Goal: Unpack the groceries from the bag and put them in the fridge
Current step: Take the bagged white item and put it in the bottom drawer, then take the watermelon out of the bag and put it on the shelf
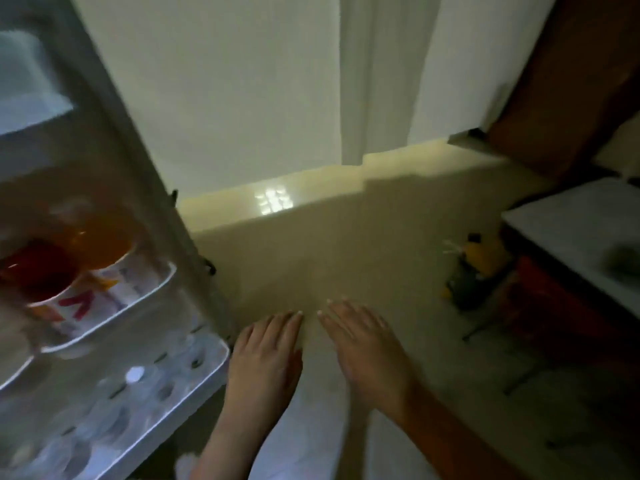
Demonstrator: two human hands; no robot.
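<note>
You are holding both hands out flat over the floor, your left hand (265,355) and right hand (367,344) spread wide and gripping nothing. The fridge door (104,209) is standing open just to the left of your left hand, its shelves carrying tubs (69,282). No bag is showing here. Something colourful (474,268), blurred, is lying well to the right. Turning away blind, you are risking bumping that loaded door.

You've got two hands in view: left hand (265,358), right hand (369,344), both empty, flat. Fridge door (114,133) shows two door shelves: upper shelf (152,292) with two cups, red-topped cup (45,278), orange-topped cup (104,244); lower shelf (194,375), contents blurred, uncountable.
</note>
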